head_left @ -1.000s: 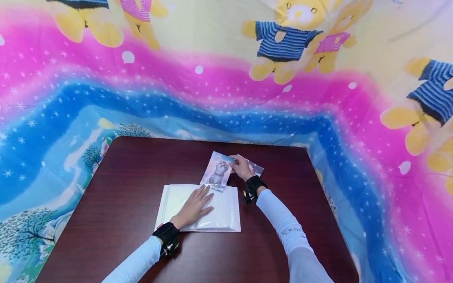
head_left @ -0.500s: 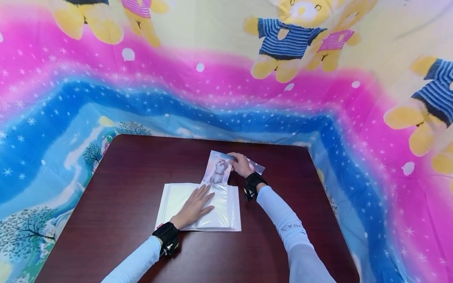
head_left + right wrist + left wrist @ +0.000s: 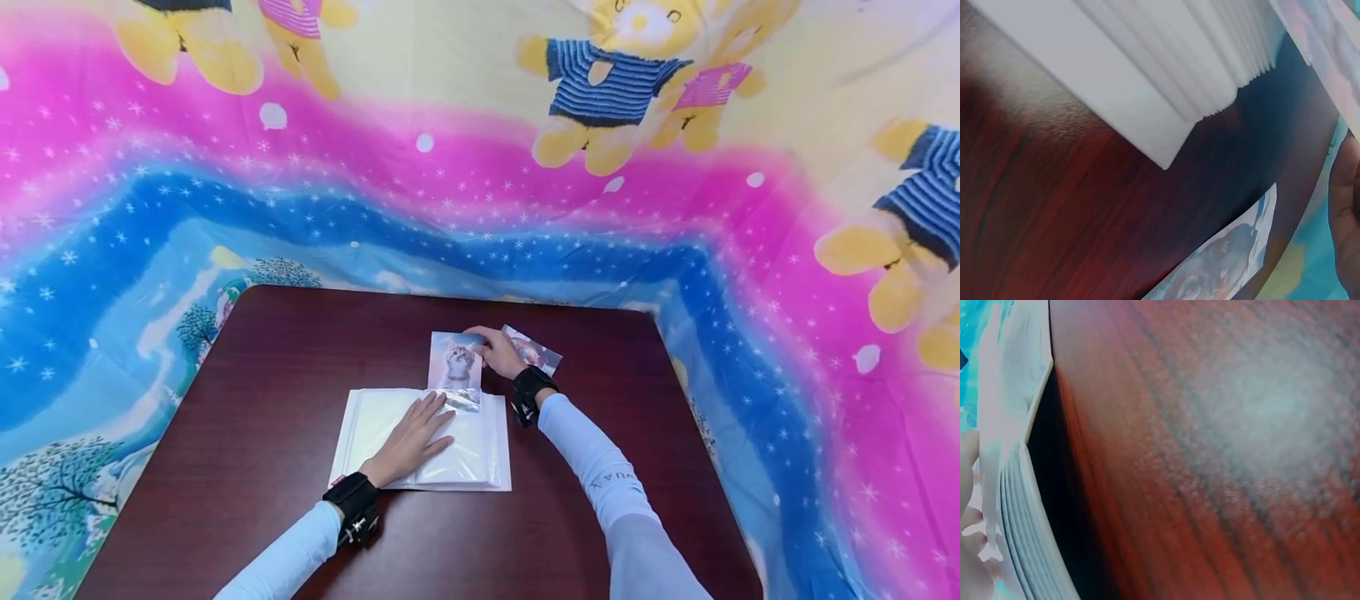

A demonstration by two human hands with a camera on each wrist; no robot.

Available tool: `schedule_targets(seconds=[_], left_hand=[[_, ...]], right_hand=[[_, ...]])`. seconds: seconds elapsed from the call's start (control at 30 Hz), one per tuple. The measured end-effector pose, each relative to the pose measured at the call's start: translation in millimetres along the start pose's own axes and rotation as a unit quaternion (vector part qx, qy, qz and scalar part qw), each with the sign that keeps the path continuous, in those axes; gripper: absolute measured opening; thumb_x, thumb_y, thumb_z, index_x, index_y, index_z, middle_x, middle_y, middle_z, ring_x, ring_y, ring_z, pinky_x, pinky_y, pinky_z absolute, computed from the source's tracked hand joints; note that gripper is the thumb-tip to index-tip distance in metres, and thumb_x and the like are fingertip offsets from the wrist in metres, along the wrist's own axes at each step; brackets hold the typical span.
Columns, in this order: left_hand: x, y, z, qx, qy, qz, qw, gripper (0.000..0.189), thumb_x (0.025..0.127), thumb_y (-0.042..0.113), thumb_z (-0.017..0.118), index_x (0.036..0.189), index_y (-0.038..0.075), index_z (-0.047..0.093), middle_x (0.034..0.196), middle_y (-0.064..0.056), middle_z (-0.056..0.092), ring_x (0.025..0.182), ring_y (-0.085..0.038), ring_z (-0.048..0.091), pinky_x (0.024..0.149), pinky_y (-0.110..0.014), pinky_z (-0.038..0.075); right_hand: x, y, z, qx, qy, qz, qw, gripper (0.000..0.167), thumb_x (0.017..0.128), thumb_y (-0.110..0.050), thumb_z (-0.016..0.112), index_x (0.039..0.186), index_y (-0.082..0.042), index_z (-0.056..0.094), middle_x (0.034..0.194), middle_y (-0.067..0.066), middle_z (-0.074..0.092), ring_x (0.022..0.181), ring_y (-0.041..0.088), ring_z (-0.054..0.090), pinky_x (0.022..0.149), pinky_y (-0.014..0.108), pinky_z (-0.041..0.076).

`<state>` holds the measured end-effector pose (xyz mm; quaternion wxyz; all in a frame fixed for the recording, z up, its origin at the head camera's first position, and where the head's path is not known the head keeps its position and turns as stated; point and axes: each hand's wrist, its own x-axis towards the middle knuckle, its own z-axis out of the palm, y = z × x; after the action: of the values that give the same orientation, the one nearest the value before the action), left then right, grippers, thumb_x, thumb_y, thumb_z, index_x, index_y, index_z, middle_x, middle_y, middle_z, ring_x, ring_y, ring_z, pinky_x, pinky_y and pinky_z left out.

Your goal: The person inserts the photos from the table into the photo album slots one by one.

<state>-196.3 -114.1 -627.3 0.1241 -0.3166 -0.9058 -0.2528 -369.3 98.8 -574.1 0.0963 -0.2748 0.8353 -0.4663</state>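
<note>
A photo album (image 3: pixel 457 446) lies spread on the table, with clear sleeves over its white pages. My left hand (image 3: pixel 408 442) rests on the page with its fingers straight, fingertips near the top edge. A kitten photo (image 3: pixel 453 365) stands out past that edge, its lower end overlapping the sleeve's mouth. My right hand (image 3: pixel 497 352) pinches the photo by its upper right corner. In the right wrist view the photo's edge (image 3: pixel 1329 59) shows beside my fingers (image 3: pixel 1344 187). The left wrist view catches the album's stacked pages (image 3: pixel 1019 519) and part of my fingers.
Another photo (image 3: pixel 542 354) lies on the table beyond my right wrist, partly hidden behind it. The dark wooden table (image 3: pixel 300 358) ends at a printed cloth (image 3: pixel 450 217) hung around its back and sides.
The kitten photo has straightened from its tilt and shifted slightly, its lower end at the sleeve. My right hand moved a little left with it. My left hand stayed put.
</note>
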Motion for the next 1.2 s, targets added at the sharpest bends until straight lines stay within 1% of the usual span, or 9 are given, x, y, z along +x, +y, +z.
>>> schedule_targets(seconds=[0.1, 0.2, 0.33, 0.53, 0.7, 0.8, 0.93, 1.07, 1.2], left_hand=[[0.1, 1.8, 2.5, 0.007, 0.012, 0.003, 0.9999, 0.045, 0.094, 0.02, 0.067, 0.132, -0.004, 0.059, 0.145, -0.031, 0.043, 0.136, -0.048, 0.036, 0.11, -0.061, 0.029], [-0.1, 4.6, 5.3, 0.003, 0.029, 0.012, 0.9995, 0.041, 0.094, 0.016, 0.067, 0.129, -0.005, 0.06, 0.143, -0.032, 0.044, 0.134, -0.048, 0.038, 0.107, -0.064, 0.031], [-0.5, 8.3, 8.4, 0.004, 0.049, 0.023, 0.9985, 0.036, 0.094, 0.012, 0.065, 0.126, -0.003, 0.063, 0.14, -0.031, 0.048, 0.132, -0.048, 0.042, 0.104, -0.067, 0.033], [-3.4, 12.7, 10.0, 0.021, 0.053, 0.009, 0.9983, 0.032, 0.096, 0.013, 0.062, 0.124, -0.002, 0.065, 0.138, -0.029, 0.052, 0.131, -0.045, 0.044, 0.103, -0.066, 0.034], [-6.7, 17.8, 9.5, 0.027, 0.06, 0.013, 0.9978, 0.036, 0.094, 0.018, 0.065, 0.125, -0.001, 0.066, 0.137, -0.027, 0.052, 0.129, -0.045, 0.046, 0.101, -0.067, 0.035], [-9.1, 20.5, 10.7, 0.031, 0.067, 0.018, 0.9971, 0.037, 0.093, 0.019, 0.065, 0.125, 0.0, 0.066, 0.137, -0.027, 0.053, 0.128, -0.044, 0.047, 0.1, -0.069, 0.035], [-11.7, 23.2, 12.4, 0.038, 0.068, 0.017, 0.9968, 0.038, 0.094, 0.021, 0.064, 0.126, 0.001, 0.065, 0.138, -0.025, 0.052, 0.129, -0.044, 0.046, 0.1, -0.069, 0.034], [-12.7, 25.1, 13.6, 0.043, 0.066, 0.009, 0.9969, 0.04, 0.095, 0.022, 0.062, 0.129, 0.001, 0.064, 0.139, -0.024, 0.052, 0.129, -0.043, 0.046, 0.101, -0.068, 0.035], [-12.4, 26.8, 15.6, 0.044, 0.063, 0.002, 0.997, 0.04, 0.095, 0.021, 0.062, 0.13, 0.001, 0.063, 0.141, -0.024, 0.051, 0.13, -0.042, 0.045, 0.102, -0.067, 0.034]], right_hand=[[-3.1, -1.6, 0.1, 0.015, -0.009, 0.003, 0.9998, 0.037, 0.102, 0.004, 0.047, 0.137, -0.004, 0.054, 0.103, 0.019, 0.061, 0.07, 0.054, 0.056, 0.062, 0.051, 0.053], [-8.0, -3.8, -0.2, 0.037, -0.013, 0.011, 0.9992, 0.036, 0.103, 0.002, 0.047, 0.138, -0.003, 0.055, 0.093, 0.026, 0.059, 0.07, 0.054, 0.054, 0.065, 0.059, 0.05], [-18.7, -11.6, -0.1, 0.074, -0.029, 0.01, 0.9968, 0.035, 0.103, 0.004, 0.042, 0.136, 0.007, 0.054, 0.077, 0.038, 0.048, 0.067, 0.055, 0.05, 0.065, 0.063, 0.047], [-35.0, -22.7, 1.6, 0.135, -0.076, 0.028, 0.9875, 0.034, 0.104, 0.007, 0.037, 0.134, 0.016, 0.049, 0.075, 0.039, 0.039, 0.072, 0.062, 0.046, 0.071, 0.07, 0.046], [-39.1, -12.4, 10.7, 0.119, -0.104, 0.071, 0.9849, 0.035, 0.107, -0.004, 0.039, 0.136, 0.007, 0.055, 0.074, 0.034, 0.043, 0.075, 0.059, 0.05, 0.067, 0.061, 0.048], [-40.0, -4.8, 15.6, 0.106, -0.11, 0.069, 0.9859, 0.034, 0.107, -0.007, 0.039, 0.135, 0.003, 0.057, 0.07, 0.026, 0.044, 0.069, 0.049, 0.053, 0.062, 0.05, 0.05], [-43.6, -1.5, 18.9, 0.113, -0.111, 0.068, 0.9851, 0.034, 0.107, -0.005, 0.039, 0.134, 0.003, 0.058, 0.065, 0.012, 0.043, 0.061, 0.034, 0.057, 0.062, 0.045, 0.056], [-49.1, -2.3, 21.7, 0.1, -0.114, 0.073, 0.9857, 0.034, 0.106, -0.003, 0.039, 0.131, 0.002, 0.061, 0.07, 0.014, 0.053, 0.059, 0.028, 0.058, 0.062, 0.043, 0.057], [-54.3, -4.0, 24.4, 0.072, -0.11, 0.061, 0.9895, 0.033, 0.105, -0.001, 0.04, 0.127, 0.002, 0.064, 0.097, 0.02, 0.062, 0.064, 0.032, 0.059, 0.063, 0.041, 0.056]])
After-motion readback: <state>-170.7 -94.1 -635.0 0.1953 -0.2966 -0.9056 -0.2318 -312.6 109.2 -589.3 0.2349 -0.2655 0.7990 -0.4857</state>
